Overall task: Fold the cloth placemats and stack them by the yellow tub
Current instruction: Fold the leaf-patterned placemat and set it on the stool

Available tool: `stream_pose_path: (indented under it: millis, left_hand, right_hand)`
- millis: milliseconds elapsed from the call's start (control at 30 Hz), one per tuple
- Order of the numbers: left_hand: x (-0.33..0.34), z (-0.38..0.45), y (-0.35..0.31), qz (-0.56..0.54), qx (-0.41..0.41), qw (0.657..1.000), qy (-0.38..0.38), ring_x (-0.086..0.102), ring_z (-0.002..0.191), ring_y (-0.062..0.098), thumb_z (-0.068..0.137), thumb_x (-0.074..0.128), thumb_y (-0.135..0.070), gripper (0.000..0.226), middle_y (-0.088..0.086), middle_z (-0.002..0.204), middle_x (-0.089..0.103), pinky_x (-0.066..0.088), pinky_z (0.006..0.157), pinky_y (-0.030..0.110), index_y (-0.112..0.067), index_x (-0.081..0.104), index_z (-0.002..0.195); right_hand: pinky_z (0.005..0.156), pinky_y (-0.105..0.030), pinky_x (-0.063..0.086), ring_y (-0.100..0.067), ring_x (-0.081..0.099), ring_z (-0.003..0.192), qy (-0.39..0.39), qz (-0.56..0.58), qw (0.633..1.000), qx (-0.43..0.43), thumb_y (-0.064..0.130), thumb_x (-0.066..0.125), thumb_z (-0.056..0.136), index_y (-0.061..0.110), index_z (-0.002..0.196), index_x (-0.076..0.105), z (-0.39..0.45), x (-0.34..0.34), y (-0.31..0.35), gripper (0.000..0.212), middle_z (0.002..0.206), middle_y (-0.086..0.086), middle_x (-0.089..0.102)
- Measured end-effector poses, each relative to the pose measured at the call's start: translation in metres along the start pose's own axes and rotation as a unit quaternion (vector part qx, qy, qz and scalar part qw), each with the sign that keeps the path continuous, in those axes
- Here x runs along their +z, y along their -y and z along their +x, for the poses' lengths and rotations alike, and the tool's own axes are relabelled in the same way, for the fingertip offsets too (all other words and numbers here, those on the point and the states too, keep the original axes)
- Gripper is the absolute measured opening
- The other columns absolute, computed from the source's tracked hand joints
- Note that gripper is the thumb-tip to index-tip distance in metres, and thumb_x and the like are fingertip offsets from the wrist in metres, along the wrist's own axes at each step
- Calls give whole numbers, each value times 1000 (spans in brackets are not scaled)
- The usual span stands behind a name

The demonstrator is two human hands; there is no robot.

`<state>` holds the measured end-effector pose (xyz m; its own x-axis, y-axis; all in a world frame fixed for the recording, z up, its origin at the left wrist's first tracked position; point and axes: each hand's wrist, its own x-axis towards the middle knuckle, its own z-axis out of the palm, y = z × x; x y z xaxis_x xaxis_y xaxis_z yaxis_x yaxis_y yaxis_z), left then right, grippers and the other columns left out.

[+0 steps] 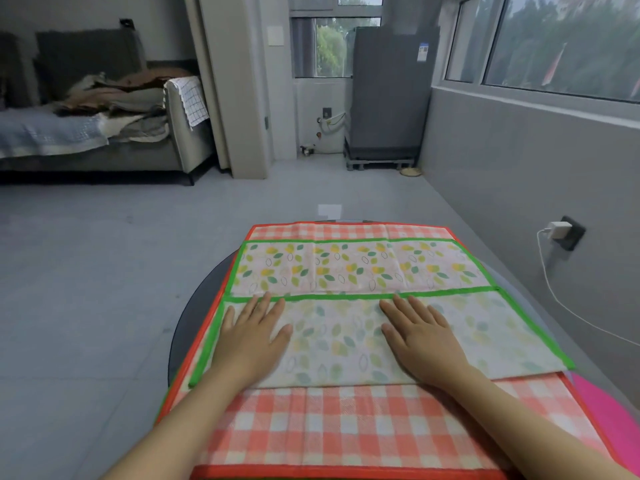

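Observation:
A leaf-print placemat with a green border [360, 268] lies on a larger red-checked placemat with a red border [332, 427]. Its near half is folded over, pale back side up, with the green edge running across the middle. My left hand [252, 337] lies flat on the left part of the folded flap, fingers straight. My right hand [419, 337] lies flat on the flap's middle, fingers spread, its fingertips near the green edge. No yellow tub is in view.
Both mats cover a round dark table [199, 299]. A pink object [602, 407] shows at the table's right edge. On the right, a white cable [554, 292] hangs from a wall charger. A sofa with piled clothes stands far left, a grey fridge at the back.

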<state>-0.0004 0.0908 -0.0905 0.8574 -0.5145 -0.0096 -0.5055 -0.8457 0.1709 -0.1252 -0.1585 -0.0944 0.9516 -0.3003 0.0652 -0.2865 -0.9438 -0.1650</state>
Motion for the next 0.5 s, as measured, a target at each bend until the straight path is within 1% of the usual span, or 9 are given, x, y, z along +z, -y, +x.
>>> stream_pose_path:
  millis: [67,100,167,233,267,300,367,433,500]
  left_hand:
    - [-2,-1,3,-15,11,1000,-2,-13,144,8,98,17,-50,56,-9,158,-9,-11,117,41,-34,5,151]
    - [-3,-3,2,-33,18,999,-5,-11,145,8,98,19,-50,55,-9,159,-6,-12,117,41,-34,9,150]
    - [-5,-8,-7,-95,41,995,-13,-1,146,8,92,25,-60,59,-9,158,9,-9,116,36,-37,26,146]
    - [-7,-17,-20,-165,72,983,-22,17,141,7,74,25,-73,73,-10,152,28,0,113,30,-38,45,135]
    - [-7,-22,-28,-186,88,978,-21,23,137,4,70,29,-75,71,-13,147,34,4,111,27,-39,52,127]
    - [-7,-28,-35,-199,110,974,-15,26,131,1,73,39,-73,59,-17,141,38,8,109,24,-41,56,121]
    - [-5,-40,-48,-214,149,965,-9,26,124,-5,81,59,-58,34,-22,131,41,9,104,19,-42,61,110]
    - [-2,-47,-57,-233,177,956,-11,26,120,-11,78,67,-52,23,-27,122,43,9,103,17,-43,64,100]
    - [-3,-52,-62,-252,180,951,-3,23,110,-24,74,72,-48,17,-30,114,44,12,103,16,-43,64,88]
  right_hand:
    - [117,-33,0,-13,0,146,0,5,1000,-5,64,-12,73,38,147,12,-1,-2,1,82,158,10,7]
    - [116,-33,2,-14,3,145,-1,12,1000,-8,65,-5,78,38,146,16,-2,-4,1,76,157,9,11]
    - [114,-34,11,-17,16,142,-9,46,999,-17,65,14,84,40,140,33,-6,-8,0,64,153,8,27]
    - [108,-35,24,-16,34,131,-25,103,993,-48,68,23,78,41,125,53,-14,-13,-3,62,138,12,46]
    - [106,-34,29,-13,40,123,-24,134,988,-68,70,26,74,42,116,58,-19,-15,-4,60,127,16,51]
    - [104,-34,31,-9,42,117,-17,158,983,-87,71,30,73,45,109,61,-24,-17,-5,54,120,20,51]
    - [103,-30,32,-3,40,113,13,172,978,-118,74,39,69,50,100,61,-34,-22,-5,45,115,24,50]
    - [101,-25,30,-1,39,114,35,173,974,-141,81,45,62,50,96,62,-43,-26,-7,49,116,23,50]
    - [98,-21,30,1,39,113,33,172,972,-156,85,46,58,46,94,66,-49,-25,-10,57,114,25,50]
